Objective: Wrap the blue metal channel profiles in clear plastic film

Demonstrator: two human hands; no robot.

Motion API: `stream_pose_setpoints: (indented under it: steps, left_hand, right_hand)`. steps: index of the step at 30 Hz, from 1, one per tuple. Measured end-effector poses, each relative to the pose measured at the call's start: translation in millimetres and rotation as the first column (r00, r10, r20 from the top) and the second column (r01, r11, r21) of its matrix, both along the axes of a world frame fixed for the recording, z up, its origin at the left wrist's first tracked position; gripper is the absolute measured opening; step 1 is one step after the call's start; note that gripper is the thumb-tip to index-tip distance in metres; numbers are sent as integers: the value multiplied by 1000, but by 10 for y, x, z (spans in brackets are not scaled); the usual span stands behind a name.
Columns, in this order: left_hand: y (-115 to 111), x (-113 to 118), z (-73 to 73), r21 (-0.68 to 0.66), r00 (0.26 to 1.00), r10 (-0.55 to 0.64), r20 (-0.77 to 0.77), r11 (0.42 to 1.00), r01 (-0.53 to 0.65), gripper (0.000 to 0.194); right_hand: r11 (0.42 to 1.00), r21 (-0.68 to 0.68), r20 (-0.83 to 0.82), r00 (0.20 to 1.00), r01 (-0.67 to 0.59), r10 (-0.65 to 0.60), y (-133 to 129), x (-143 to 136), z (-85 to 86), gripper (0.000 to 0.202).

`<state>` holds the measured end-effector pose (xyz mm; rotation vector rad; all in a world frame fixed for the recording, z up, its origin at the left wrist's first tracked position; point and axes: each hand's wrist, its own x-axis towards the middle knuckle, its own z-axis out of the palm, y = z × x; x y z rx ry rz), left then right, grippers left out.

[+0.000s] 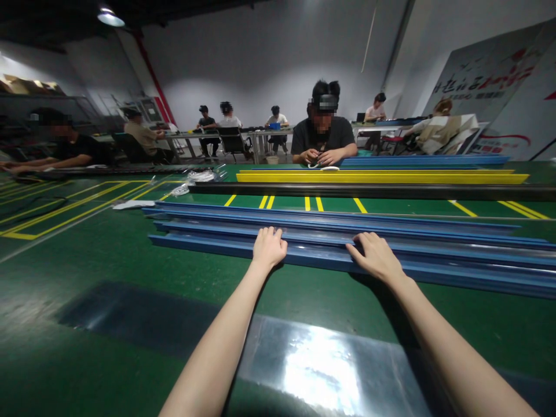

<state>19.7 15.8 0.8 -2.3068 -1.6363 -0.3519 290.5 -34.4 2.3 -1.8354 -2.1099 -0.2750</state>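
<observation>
Several long blue channel strips (208,223) lie side by side across the green table in front of me. The nearest blue channel strip (315,256) has both my hands on it. My left hand (269,249) curls its fingers over this strip left of its visible middle. Farther right, my right hand (377,256) grips the same strip, its thumb on the near side and fingers over the top. The undersides of both hands are hidden.
A glossy clear sheet (382,362) lies flat on the green table (143,370) under my forearms. Beyond the blue strips are a black strip (369,190) and a yellow strip (369,178). Clear plastic bags (202,176) lie far left. A person (324,136) sits opposite, hands together.
</observation>
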Motion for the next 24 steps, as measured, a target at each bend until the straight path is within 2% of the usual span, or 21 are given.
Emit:
stream_pose_setpoints:
  steps: [10,16,19,22,24]
  left_hand:
    - [-85,-8,47,-5,999,-43,-26,999,43,33]
    - [-26,-43,166,-120,995,-101,5,988,101,40]
    - [56,28,221,-83,994,-104,34,991,106,39]
    - [161,177,254,-7,988,-145,42,989,146,35]
    - [250,298,270,-11,983,-180,33,984,180,33]
  right_hand:
    - [999,2,-9,999,-44,44,-50,49,-19,39]
    - [996,20,-91,992,-90,91,2,128,-17,40]
    - [996,51,-126,989,-68,74,97,194,50,34]
    - [995,80,-80,995,-57,64,244,237,119,29]
    - [995,81,-55,996,-62,67,369,239,146,29]
